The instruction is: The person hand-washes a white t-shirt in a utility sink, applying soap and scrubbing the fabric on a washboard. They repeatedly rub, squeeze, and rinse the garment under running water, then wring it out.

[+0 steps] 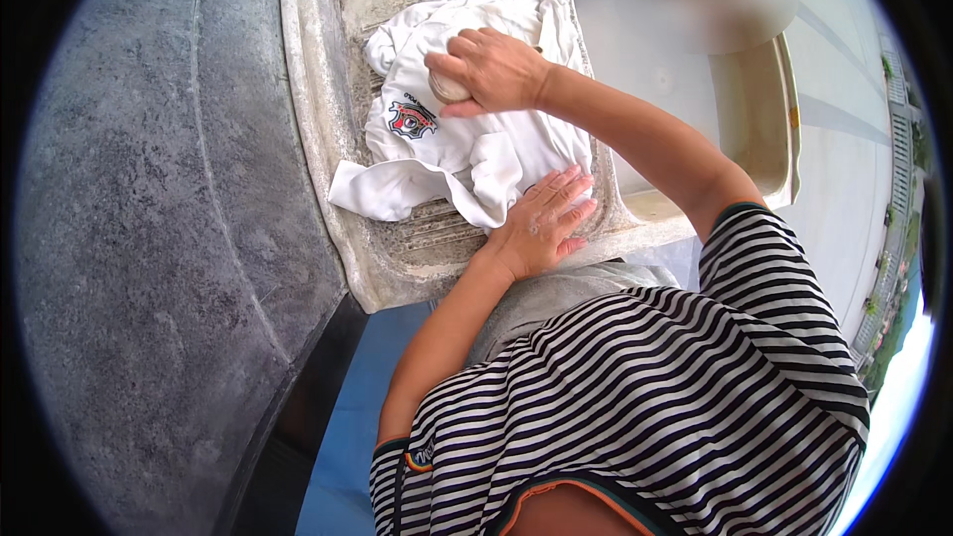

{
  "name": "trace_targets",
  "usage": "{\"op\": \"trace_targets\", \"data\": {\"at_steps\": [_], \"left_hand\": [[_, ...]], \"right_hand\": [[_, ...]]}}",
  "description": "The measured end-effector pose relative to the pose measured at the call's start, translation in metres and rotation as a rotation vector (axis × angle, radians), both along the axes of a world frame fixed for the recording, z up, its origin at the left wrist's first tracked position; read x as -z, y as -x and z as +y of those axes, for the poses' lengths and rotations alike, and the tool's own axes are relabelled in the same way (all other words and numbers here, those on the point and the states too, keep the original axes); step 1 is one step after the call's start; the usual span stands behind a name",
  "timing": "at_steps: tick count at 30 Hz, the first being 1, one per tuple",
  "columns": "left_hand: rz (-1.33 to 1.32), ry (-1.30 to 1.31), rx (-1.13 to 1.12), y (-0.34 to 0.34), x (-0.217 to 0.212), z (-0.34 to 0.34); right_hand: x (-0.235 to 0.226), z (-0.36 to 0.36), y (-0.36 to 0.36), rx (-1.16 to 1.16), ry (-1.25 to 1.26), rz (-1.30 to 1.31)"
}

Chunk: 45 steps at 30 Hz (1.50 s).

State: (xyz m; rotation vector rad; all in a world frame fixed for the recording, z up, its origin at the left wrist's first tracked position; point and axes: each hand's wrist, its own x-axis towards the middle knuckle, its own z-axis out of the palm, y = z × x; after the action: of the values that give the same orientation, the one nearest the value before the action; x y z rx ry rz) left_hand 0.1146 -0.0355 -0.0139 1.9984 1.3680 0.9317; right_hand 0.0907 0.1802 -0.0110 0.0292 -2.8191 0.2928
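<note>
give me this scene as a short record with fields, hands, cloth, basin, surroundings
left hand: left hand lies flat, fingers spread, pressing the lower edge of the white garment
right hand: right hand is closed on a small pale rounded object, held against the garment
cloth: white, crumpled, with a printed emblem, spread over the ribbed washboard
basin: worn pale stone wash basin; second compartment to the right
surroundings: grey concrete wall on the left; person wears a striped shirt
</note>
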Motion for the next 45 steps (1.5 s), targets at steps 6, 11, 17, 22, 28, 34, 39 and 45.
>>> {"op": "trace_targets", "data": {"at_steps": [6,11,17,22,28,34,39,45], "left_hand": [[-0.053,-0.033,0.022,-0.006,0.008,0.001],[-0.02,-0.04,0.032,-0.005,0.01,0.007],[-0.072,-0.06,0.008,-0.008,0.023,-0.003],[-0.054,-0.056,0.015,-0.007,0.016,0.001],[0.015,-0.04,-0.013,-0.004,0.006,0.004],[-0.064,0.079,-0.008,-0.013,0.02,-0.003],[0.047,0.135,0.042,-0.003,0.005,0.004],[0.023,0.086,-0.042,-0.001,0.011,-0.002]], "right_hand": [[0.014,-0.025,-0.048,0.009,0.002,0.053],[0.029,0.049,0.062,0.357,-0.077,-0.072],[-0.017,-0.057,-0.065,-0.278,0.17,-0.03],[0.032,-0.019,0.043,-0.087,0.033,0.194],[0.021,-0.008,0.081,0.011,0.044,0.029],[0.002,-0.057,-0.021,-0.331,0.136,0.126],[0.035,0.007,0.12,0.185,-0.002,0.071],[-0.003,-0.032,0.01,-0.211,0.114,0.045]]}}
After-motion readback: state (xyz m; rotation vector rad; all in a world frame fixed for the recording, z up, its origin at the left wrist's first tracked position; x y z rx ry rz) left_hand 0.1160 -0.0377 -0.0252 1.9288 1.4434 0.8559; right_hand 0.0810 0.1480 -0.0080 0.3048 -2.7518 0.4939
